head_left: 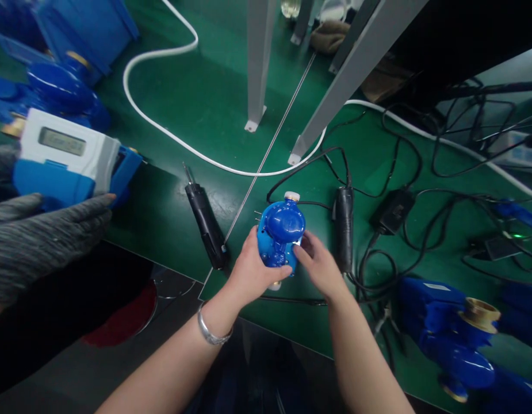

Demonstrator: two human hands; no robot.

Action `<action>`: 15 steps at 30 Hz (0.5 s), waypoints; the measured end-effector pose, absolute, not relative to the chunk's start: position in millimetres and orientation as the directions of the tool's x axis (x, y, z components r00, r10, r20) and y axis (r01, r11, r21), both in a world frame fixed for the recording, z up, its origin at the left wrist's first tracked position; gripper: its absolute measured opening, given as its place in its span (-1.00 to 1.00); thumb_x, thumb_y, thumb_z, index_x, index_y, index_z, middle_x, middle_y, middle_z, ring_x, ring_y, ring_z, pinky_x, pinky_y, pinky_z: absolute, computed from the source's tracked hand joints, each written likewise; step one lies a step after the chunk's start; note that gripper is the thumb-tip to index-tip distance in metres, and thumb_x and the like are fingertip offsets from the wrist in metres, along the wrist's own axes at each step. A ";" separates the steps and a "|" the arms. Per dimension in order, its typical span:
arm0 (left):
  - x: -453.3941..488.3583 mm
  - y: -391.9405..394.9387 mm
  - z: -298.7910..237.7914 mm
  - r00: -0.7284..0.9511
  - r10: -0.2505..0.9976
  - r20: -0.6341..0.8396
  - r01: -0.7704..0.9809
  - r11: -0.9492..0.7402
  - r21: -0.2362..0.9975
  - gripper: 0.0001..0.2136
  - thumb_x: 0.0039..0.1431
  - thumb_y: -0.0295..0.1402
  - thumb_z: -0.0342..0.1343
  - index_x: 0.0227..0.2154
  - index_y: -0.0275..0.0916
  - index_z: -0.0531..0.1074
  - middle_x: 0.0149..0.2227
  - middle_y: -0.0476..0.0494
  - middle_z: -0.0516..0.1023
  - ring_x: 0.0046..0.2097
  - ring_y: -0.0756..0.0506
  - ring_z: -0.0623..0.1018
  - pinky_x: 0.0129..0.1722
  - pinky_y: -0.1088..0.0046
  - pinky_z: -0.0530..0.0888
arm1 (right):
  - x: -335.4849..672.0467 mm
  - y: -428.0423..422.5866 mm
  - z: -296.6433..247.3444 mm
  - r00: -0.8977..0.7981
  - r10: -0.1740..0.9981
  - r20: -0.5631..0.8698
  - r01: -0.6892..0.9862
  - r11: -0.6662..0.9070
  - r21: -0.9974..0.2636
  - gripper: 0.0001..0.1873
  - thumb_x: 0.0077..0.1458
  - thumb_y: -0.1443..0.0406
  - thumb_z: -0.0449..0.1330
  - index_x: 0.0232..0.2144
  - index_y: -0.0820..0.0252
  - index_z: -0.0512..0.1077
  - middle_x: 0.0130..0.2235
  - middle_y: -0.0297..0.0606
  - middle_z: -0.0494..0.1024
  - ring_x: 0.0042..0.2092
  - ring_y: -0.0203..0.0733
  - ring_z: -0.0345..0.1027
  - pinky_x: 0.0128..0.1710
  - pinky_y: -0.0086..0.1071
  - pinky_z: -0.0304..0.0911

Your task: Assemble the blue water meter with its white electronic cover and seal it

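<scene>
Blue meter body [279, 233] sits between our two hands just above the near edge of the green counter [214, 98], close to its middle. Going left to right: at the far left edge a co-worker's gloved hand [41, 241] rests against a white-and-blue meter [67, 158], well apart from us. Next lies a black screwdriver handle [205, 224] on the counter, just beside our left hand [252, 270], which is wrapped around the body's lower left side with the thumb across the front. Our right hand [320, 264] is closed lightly on the body's right flank, fingertips at a small bright spot there. A second black tool [344, 227] lies just to its right, among black cables [404, 190]. We judge the left hand should keep the body steady and upright while the right works with fingertips only, so the small pins at the upper left stay unbent.
</scene>
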State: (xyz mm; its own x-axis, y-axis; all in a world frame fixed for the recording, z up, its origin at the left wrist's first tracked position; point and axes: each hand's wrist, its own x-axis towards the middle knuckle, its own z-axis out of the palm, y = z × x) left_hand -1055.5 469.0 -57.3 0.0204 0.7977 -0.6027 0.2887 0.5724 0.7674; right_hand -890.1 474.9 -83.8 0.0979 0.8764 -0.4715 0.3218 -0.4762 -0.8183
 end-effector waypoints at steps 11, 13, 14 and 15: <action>-1061.0 425.4 -44.0 0.290 0.860 -0.420 0.422 0.279 0.863 0.11 -0.33 -0.08 0.35 0.25 -0.12 -0.24 0.24 -0.41 0.00 0.16 -0.40 0.23 0.03 0.01 0.35 | -886.4 477.4 -59.8 -0.078 0.613 -0.787 -0.322 -0.762 -0.561 -0.18 -0.23 0.13 0.39 0.10 0.13 0.22 0.05 -0.17 0.36 0.01 -0.05 0.31 -0.05 -0.31 0.30; -1066.6 421.6 -54.3 0.413 0.853 -0.318 0.573 0.028 0.819 0.11 -0.35 -0.13 0.38 0.24 -0.09 -0.20 0.23 -0.45 -0.04 0.12 -0.43 0.27 -0.05 0.01 0.41 | -879.0 483.4 -53.4 -0.072 0.518 -0.852 -0.344 -0.815 -0.466 -0.06 -0.38 0.14 0.45 0.09 0.13 0.22 -0.04 -0.15 0.45 -0.12 -0.05 0.40 -0.24 -0.40 0.38; -1069.1 423.1 -60.8 0.451 0.861 -0.235 0.630 -0.120 0.768 0.02 -0.27 -0.19 0.36 0.23 -0.08 -0.16 0.19 -0.45 0.04 0.08 -0.41 0.32 -0.09 0.03 0.44 | -875.1 485.2 -52.3 -0.073 0.490 -0.869 -0.350 -0.828 -0.438 -0.03 -0.45 0.15 0.47 0.08 0.14 0.24 -0.09 -0.15 0.48 -0.17 -0.05 0.42 -0.32 -0.42 0.38; -1070.9 426.8 -67.6 0.479 0.869 -0.123 0.669 -0.271 0.692 -0.11 -0.15 -0.27 0.30 0.21 -0.08 -0.10 0.12 -0.41 0.16 0.04 -0.35 0.36 -0.11 0.07 0.45 | -871.3 486.0 -52.6 -0.083 0.480 -0.873 -0.345 -0.836 -0.427 -0.04 -0.49 0.15 0.47 0.05 0.15 0.27 -0.13 -0.14 0.50 -0.20 -0.03 0.43 -0.36 -0.42 0.38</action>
State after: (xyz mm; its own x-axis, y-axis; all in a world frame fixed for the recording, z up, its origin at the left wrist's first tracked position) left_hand -1070.9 426.8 -67.6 0.4786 0.8695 -0.1226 0.6691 -0.2707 0.6921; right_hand -871.3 486.0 -52.6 -0.0827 0.4803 -0.8732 -0.3454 -0.8357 -0.4270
